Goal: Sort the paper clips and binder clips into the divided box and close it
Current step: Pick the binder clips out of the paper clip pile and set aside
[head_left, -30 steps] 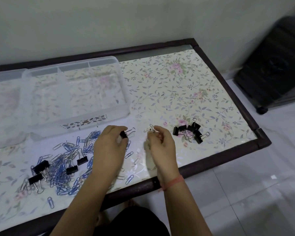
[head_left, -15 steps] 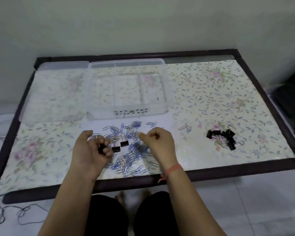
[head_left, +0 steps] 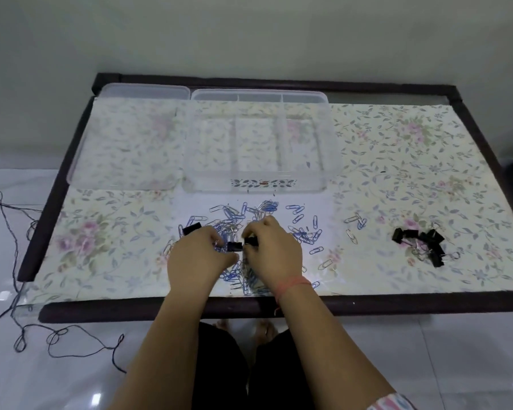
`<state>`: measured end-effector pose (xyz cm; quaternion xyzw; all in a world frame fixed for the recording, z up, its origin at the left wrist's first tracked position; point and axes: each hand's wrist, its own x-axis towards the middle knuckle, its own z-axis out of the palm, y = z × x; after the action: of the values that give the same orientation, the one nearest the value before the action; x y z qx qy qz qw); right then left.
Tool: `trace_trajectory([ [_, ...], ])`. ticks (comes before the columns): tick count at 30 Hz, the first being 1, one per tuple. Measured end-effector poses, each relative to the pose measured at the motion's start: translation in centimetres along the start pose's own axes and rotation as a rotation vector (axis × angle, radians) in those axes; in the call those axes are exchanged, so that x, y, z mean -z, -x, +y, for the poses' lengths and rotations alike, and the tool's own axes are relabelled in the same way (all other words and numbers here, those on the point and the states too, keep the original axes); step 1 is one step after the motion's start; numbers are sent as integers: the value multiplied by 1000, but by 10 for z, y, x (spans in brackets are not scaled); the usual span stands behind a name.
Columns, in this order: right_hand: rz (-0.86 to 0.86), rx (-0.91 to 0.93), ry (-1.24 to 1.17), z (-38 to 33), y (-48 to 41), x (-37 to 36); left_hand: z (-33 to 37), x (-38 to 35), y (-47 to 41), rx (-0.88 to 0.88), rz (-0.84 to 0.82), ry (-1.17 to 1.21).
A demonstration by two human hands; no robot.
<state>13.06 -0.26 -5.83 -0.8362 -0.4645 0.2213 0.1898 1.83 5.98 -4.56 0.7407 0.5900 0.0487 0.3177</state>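
Centre of the frame, low down: the pile of paper clips (head_left: 249,229), blue and silver, lies scattered on the desk (head_left: 397,173) just in front of the divided box (head_left: 258,143). Both hands are in the thick of it. The right hand (head_left: 274,255) has its fingers pinched on a black binder clip (head_left: 251,241), and the left hand (head_left: 197,258) is curled right beside it with another black binder clip (head_left: 234,247) at its fingertips, touching or nearly so; whether it truly grips that one I cannot tell. A third binder clip (head_left: 191,228) sits just above the left hand at the pile's left edge. Off to the right of the frame, well apart from the pile, a heap of black binder clips (head_left: 421,244) is gathered, with a few stray paper clips (head_left: 356,224) lying between heap and pile. The box is clear plastic, open, its compartments showing only the floral desk cover through the bottom. Its lid (head_left: 125,137) lies flat just beside it, upper left. A red band (head_left: 293,284) circles the right wrist. On the floor at the left, a dark cord (head_left: 71,335) loops about.
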Motion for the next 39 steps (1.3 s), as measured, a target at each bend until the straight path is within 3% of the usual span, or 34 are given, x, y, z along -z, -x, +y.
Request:
trace_trajectory([
  [4,141,2,-82,2,5,6,9,-7,0,-39,47,-85],
  [9,366,-148,-344,17,6,19,16,-15,-1,-13,66,-175],
  [14,333,-355,-693,25,1,18,20,-21,0,6,77,-226],
  [19,297,-376,-802,27,2,17,25,-20,4,-11,102,-172],
  [22,296,-372,-844,27,3,21,26,-10,9,25,55,32],
  [26,228,-513,-1145,25,3,31,30,7,5,225,-212,693],
  [30,24,-571,-1509,22,2,36,29,9,0,167,-341,1142],
  [33,-102,-587,-1756,21,1,31,28,12,3,129,-367,1203],
  [36,-189,-610,-1839,18,0,24,24,12,4,135,-355,1150],
  [39,-253,-606,-1887,11,-1,21,21,16,2,173,-342,1247],
])
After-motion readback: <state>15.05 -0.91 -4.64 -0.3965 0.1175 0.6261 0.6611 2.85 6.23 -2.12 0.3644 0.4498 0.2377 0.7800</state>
